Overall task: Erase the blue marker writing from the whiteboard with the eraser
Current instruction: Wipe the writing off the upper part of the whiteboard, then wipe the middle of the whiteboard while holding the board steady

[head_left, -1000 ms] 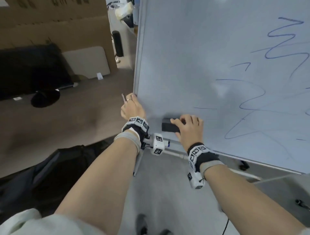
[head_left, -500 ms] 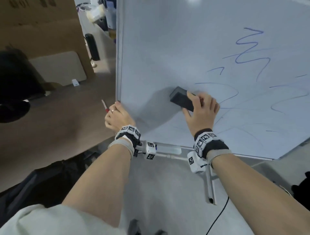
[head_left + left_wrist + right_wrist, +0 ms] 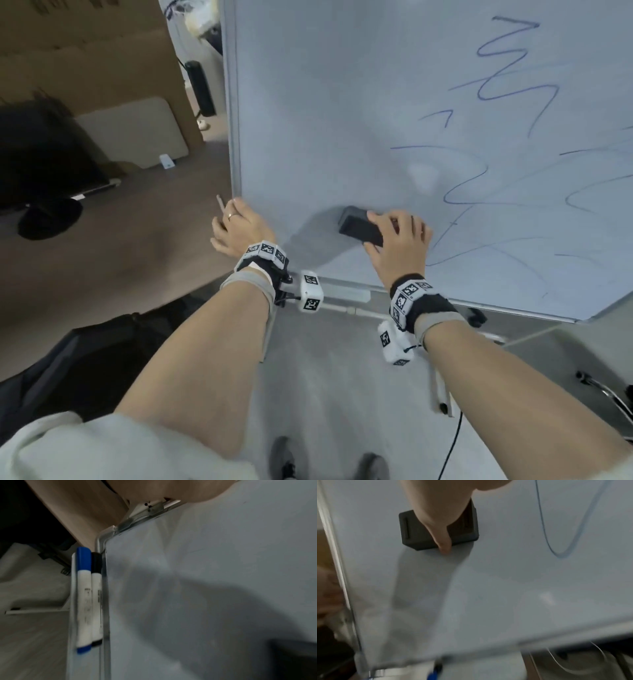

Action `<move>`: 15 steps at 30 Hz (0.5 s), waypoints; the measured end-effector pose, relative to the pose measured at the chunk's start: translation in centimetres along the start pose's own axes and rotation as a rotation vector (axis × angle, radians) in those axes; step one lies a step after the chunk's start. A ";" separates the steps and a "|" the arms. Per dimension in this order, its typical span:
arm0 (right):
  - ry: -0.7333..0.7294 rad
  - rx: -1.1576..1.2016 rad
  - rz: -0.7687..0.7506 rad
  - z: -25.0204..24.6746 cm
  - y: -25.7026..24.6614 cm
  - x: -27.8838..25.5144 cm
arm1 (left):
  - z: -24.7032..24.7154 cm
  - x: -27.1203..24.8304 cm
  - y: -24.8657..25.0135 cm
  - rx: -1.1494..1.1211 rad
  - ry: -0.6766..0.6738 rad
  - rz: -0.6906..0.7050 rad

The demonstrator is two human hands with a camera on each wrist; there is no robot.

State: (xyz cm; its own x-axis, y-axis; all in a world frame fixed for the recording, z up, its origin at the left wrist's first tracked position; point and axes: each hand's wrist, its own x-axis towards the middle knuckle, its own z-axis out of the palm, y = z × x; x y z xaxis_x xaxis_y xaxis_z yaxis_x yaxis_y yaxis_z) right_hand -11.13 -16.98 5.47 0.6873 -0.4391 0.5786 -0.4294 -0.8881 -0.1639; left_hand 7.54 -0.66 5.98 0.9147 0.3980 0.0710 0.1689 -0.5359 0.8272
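The whiteboard (image 3: pixel 342 102) stands in front of me, with blue marker writing (image 3: pixel 496 78) over its right half and faint smears lower down. My right hand (image 3: pixel 394 236) grips the black eraser (image 3: pixel 356 224) and presses it flat on the board's lower left area, left of a blue loop (image 3: pixel 459 195). In the right wrist view my thumb (image 3: pixel 440 524) lies across the eraser (image 3: pixel 412 534), with a blue line (image 3: pixel 556 550) to its right. My left hand (image 3: pixel 236 226) holds the board's left edge (image 3: pixel 234 137), and a thin stick (image 3: pixel 221 204) pokes up beside its fingers.
A blue-capped marker (image 3: pixel 84 597) and a black-capped marker (image 3: pixel 96 595) lie in the tray (image 3: pixel 72 615) along the board's bottom edge. A wooden desk (image 3: pixel 102 240) with a dark monitor (image 3: pixel 41 164) is at the left. A black bag (image 3: pixel 85 359), stand legs (image 3: pixel 442 394) and a cable (image 3: pixel 452 445) are on the floor.
My right hand swept the eraser up and to the right across the board, then back down to the left. My left hand has stayed on the board's edge.
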 end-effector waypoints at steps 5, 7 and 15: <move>0.254 0.061 -0.055 -4.4 1.1 6.0 | -0.1 -4.6 -0.4 0.075 0.037 -0.096; 0.261 0.064 -0.099 -4.1 1.2 5.3 | 0.3 -6.4 -1.3 0.091 0.008 -0.194; -0.129 -0.032 -0.193 2.1 5.9 -3.5 | 2.5 -11.9 -3.9 0.138 -0.401 -0.677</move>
State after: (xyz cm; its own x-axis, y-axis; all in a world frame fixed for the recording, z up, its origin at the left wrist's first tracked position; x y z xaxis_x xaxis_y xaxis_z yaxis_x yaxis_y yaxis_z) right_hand -14.87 -20.94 0.78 0.8269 -0.2773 0.4892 -0.2999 -0.9534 -0.0334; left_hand -3.07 -5.17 0.47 0.6550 0.3860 -0.6496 0.7549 -0.3716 0.5404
